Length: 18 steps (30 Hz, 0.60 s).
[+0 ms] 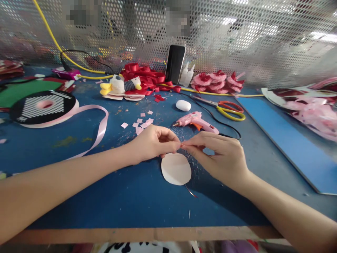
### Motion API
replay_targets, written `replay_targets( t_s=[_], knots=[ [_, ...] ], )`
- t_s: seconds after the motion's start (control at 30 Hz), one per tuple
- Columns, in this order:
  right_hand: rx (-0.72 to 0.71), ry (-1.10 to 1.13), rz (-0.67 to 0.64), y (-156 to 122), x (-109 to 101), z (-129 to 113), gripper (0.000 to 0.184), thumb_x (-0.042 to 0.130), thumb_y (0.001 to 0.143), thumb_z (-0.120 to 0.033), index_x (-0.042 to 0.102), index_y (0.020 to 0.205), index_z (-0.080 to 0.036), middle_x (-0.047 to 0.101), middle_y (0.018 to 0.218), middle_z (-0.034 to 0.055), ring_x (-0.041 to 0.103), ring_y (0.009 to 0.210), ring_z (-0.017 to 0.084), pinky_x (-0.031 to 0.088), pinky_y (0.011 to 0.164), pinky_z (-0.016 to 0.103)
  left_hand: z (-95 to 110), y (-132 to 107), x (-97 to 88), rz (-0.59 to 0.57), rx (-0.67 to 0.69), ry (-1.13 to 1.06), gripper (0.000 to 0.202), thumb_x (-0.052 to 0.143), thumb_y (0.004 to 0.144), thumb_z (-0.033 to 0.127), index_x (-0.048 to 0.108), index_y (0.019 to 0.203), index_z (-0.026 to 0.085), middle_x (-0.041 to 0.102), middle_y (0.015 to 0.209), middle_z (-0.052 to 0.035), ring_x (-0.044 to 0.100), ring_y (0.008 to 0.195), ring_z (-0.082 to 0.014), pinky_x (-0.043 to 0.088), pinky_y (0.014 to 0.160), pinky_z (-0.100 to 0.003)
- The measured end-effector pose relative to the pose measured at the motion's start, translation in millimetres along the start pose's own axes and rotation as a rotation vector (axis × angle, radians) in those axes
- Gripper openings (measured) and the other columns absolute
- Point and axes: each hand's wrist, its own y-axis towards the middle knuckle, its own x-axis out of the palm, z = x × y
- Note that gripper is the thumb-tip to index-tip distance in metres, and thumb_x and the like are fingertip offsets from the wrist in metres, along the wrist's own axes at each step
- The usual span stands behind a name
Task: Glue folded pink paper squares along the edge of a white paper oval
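Note:
My left hand [164,140] and my right hand [219,151] meet fingertip to fingertip above the table. Both are closed in a pinch, and the small thing between the fingertips is mostly hidden and too small to name. Just below them lies a cream paper circle [176,169] on the blue tabletop, a thin red thread at its lower edge. Small pink squares [139,121] are scattered behind my left hand. Behind my right hand a pink hot glue gun [195,120] rests on its side.
Scissors [229,109] and a white oval case [183,105] lie behind the glue gun. A pink ribbon spool [44,107] is at left, a blue board [292,144] at right. A phone [175,63] leans on the perforated metal screen [223,45] near red ribbon [143,77].

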Motion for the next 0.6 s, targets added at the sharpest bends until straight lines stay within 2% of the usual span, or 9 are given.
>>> replay_targets(
  t_s=[0.13, 0.3, 0.4, 0.53, 0.6],
  knots=[
    [0.189, 0.037, -0.002, 1.1, 0.1, -2.6, 0.011, 0.073, 0.086, -0.019, 0.075, 0.077, -0.025, 0.077, 0.073, -0.0031, 0.068, 0.056, 0.012, 0.054, 0.048, 0.022, -2.0, -8.0, 6.4, 0.184, 0.213, 0.238, 0.017, 0.068, 0.087, 0.034, 0.075, 0.089, 0.018, 0.065, 0.063, 0.0029, 0.053, 0.052, -0.0072, 0.041, 0.049, -0.019],
    [0.311, 0.146, -0.036, -0.4, 2.4, -4.5, 0.009, 0.073, 0.086, -0.024, 0.079, 0.079, -0.023, 0.078, 0.072, -0.0012, 0.071, 0.058, 0.014, 0.055, 0.047, 0.021, -2.4, -12.7, 13.0, 0.276, 0.369, 0.482, 0.008, 0.064, 0.087, 0.023, 0.069, 0.083, 0.019, 0.067, 0.070, 0.0028, 0.055, 0.058, -0.0084, 0.043, 0.056, -0.020],
    [0.340, 0.146, -0.090, -0.9, 3.6, -2.0, 0.009, 0.074, 0.085, -0.029, 0.080, 0.087, -0.023, 0.079, 0.079, 0.0002, 0.071, 0.060, 0.014, 0.056, 0.050, 0.023, -3.2, -11.1, 13.0, 0.261, 0.348, 0.514, 0.006, 0.061, 0.086, 0.021, 0.062, 0.081, 0.018, 0.067, 0.075, 0.0024, 0.056, 0.060, -0.0087, 0.043, 0.057, -0.020],
    [0.316, 0.017, -0.117, 0.6, 1.3, 6.3, 0.033, 0.077, 0.083, -0.038, 0.076, 0.110, -0.020, 0.078, 0.080, 0.0010, 0.065, 0.055, 0.012, 0.055, 0.051, 0.025, -4.6, -6.9, 6.9, 0.291, 0.219, 0.377, 0.011, 0.056, 0.091, 0.028, 0.060, 0.086, 0.019, 0.061, 0.072, 0.0028, 0.054, 0.056, -0.0087, 0.042, 0.055, -0.022],
    [0.260, 0.003, -0.172, 1.7, -2.2, 9.3, 0.040, 0.076, 0.083, -0.040, 0.071, 0.117, -0.020, 0.078, 0.085, 0.0021, 0.066, 0.062, 0.013, 0.055, 0.052, 0.026, -4.8, -5.1, 3.8, 0.312, 0.174, 0.293, 0.014, 0.054, 0.094, 0.031, 0.059, 0.089, 0.018, 0.056, 0.066, 0.0045, 0.051, 0.051, -0.0086, 0.041, 0.052, -0.022]
  ],
)
